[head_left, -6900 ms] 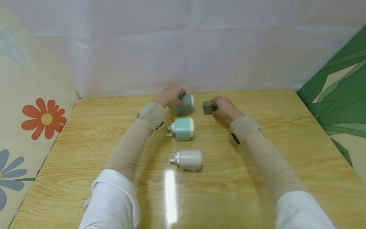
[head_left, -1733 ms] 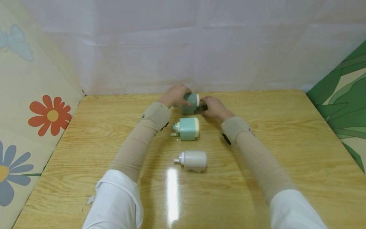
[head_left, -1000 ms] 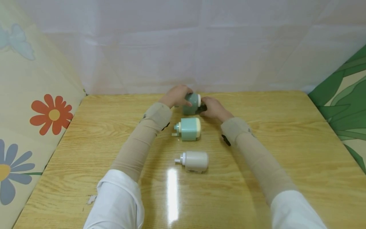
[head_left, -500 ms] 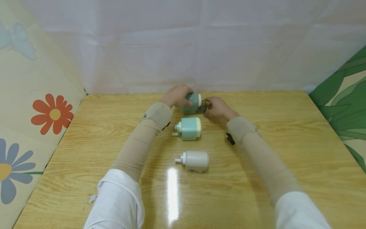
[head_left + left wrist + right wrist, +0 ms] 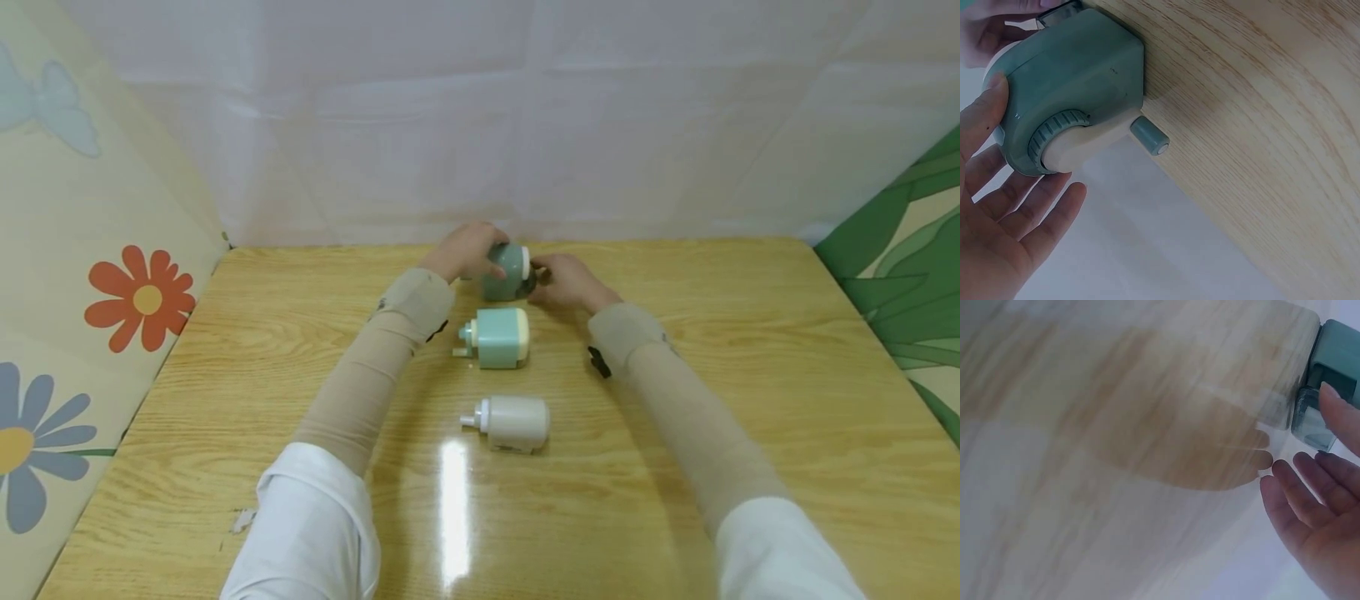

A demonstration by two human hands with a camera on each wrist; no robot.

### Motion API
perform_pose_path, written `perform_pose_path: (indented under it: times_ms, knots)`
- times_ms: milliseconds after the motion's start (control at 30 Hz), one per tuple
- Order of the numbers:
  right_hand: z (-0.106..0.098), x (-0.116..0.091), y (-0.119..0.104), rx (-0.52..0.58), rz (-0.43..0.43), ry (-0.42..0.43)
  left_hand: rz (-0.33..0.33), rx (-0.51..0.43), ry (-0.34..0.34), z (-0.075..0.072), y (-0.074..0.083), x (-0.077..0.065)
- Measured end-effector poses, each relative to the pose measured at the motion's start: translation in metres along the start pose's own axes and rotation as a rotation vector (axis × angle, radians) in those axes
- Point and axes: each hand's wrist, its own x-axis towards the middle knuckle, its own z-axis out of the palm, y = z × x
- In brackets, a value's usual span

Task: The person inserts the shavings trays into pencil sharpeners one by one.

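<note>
My left hand (image 5: 465, 250) holds a dark green crank pencil sharpener (image 5: 507, 265) lying on its side at the back of the table. Its thumb and fingers sit round the body in the left wrist view, and the crank handle (image 5: 1150, 135) points away from the palm. A clear smoky shavings drawer (image 5: 1311, 422) is partly inside the sharpener's opening. My right hand (image 5: 567, 279) has its thumb and fingertips at the drawer's outer end. Nearer to me lie a light teal and cream sharpener (image 5: 501, 338) and a beige one (image 5: 517, 421), cranks facing left.
The wooden table (image 5: 637, 483) ends at a white cloth backdrop (image 5: 420, 125) just behind both hands. Painted panels stand at the sides, with a red flower (image 5: 146, 298) on the left and green leaves (image 5: 915, 275) on the right.
Several seconds ago the drawer was apart from the sharpener; my right hand has brought it left against it. Since half a second ago, less of the drawer shows. The left hand keeps its hold.
</note>
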Motion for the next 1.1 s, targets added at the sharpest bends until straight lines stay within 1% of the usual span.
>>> perform_pose_path:
  times_ms: [367, 533, 667, 800, 900, 1033, 1100]
  knots:
    - [0.0038, 0.004, -0.002, 0.004, -0.015, 0.034, 0.007, 0.016, 0.003, 0.0001, 0.001, 0.0012]
    - [0.0036, 0.0047, -0.0042, 0.011, 0.018, 0.015, 0.01, 0.006, 0.007, -0.0009, 0.0011, -0.0004]
    - [0.005, 0.0062, -0.0051, 0.034, 0.031, 0.02, 0.01, 0.007, 0.003, -0.0009, 0.001, -0.0018]
    - [0.006, 0.0075, -0.0059, 0.095, 0.039, 0.051, 0.018, 0.019, 0.004, -0.001, 0.001, -0.0022]
    - [0.0058, 0.0081, -0.0069, 0.18, 0.069, 0.061, 0.021, 0.026, 0.005, -0.0013, 0.0021, -0.002]
    - [0.0061, 0.0093, -0.0075, 0.301, 0.132, 0.025, 0.013, 0.025, -0.004, -0.0012, 0.0045, -0.0017]
    - [0.0065, 0.0089, -0.0066, 0.343, 0.151, 0.005, 0.011, 0.028, -0.007, -0.0006, 0.0058, -0.0013]
